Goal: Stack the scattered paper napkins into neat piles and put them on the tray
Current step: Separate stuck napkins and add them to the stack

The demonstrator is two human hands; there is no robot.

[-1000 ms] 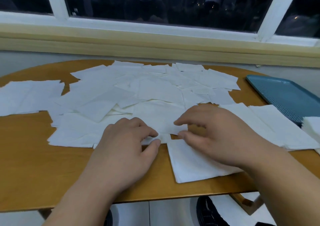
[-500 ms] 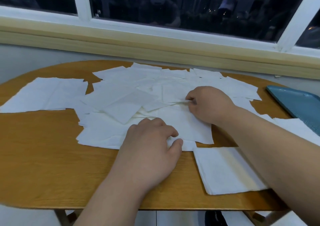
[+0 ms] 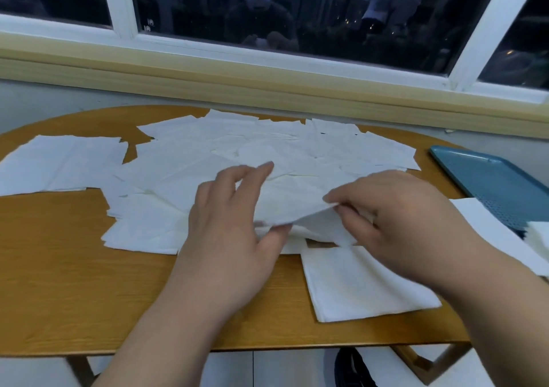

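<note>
Back from the far middle of the heap, the right hand [image 3: 401,223] now sits near the table's [image 3: 74,282] front edge, and the left hand [image 3: 228,238] has raised its fingers off the paper. One lifted napkin [image 3: 291,202] hangs between the two hands. The right thumb and forefinger pinch its right corner. The left thumb touches its near left corner with the fingers spread behind it, but I cannot tell if that is a real grip. Scattered napkins [image 3: 267,146] overlap across the middle and far left of the table, too many to count. One neat pile [image 3: 362,285] lies at the near edge, right of centre. One teal tray [image 3: 490,178] sits far right with a second stack [image 3: 537,235] at its near end. Small marks on the window [image 3: 150,24] are too small to read.
</note>
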